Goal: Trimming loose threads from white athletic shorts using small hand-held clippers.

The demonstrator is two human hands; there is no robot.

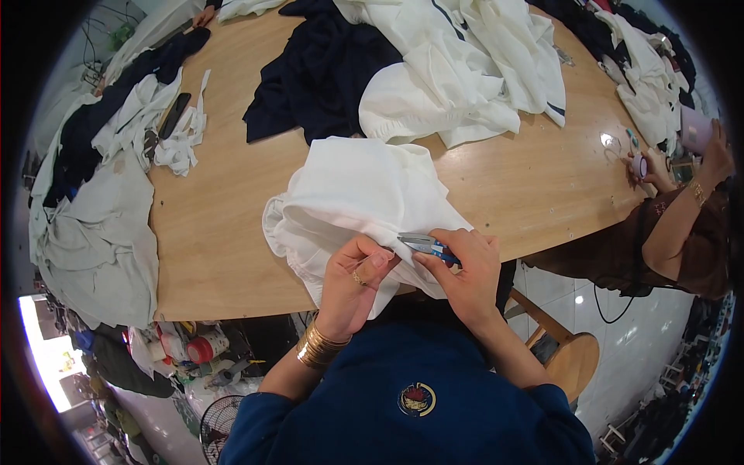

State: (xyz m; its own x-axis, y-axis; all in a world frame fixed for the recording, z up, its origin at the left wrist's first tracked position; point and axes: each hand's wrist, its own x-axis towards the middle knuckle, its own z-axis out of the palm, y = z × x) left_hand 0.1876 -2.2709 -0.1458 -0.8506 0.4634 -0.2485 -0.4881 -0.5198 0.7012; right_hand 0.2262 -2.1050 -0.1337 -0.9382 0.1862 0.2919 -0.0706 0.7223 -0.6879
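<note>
nearest the camera, at six o'clock, a blue top [333, 411] with a round emblem is worn. just beyond it, a white garment [364, 182] is spread in loose folds at the near edge of the wooden surface [209, 232]. at the garment's lower part, a bit of its cloth or thread, which of the two cannot be told, is pinched by the left hand [353, 291], thumb and forefinger nearly together; gold bangles [316, 347] are worn on that wrist. small blue-handled snips [442, 251] are gripped by the curled fingers of the right hand [473, 271], the blades pointed toward nine o'clock, close to the left fingertips.

from the garment outward, a navy garment [318, 77] is heaped at eleven o'clock, and white garments [457, 93] are piled at one. pale grey cloth [101, 248] is draped over the edge at nine; white strips [182, 147] and a dark phone-like object [174, 115] are laid at ten. at three o'clock, a lilac object [696, 130] is held by a co-worker [612, 244] in brown. a wooden stool [577, 360] is placed at four, a fan [219, 426] at seven.
</note>
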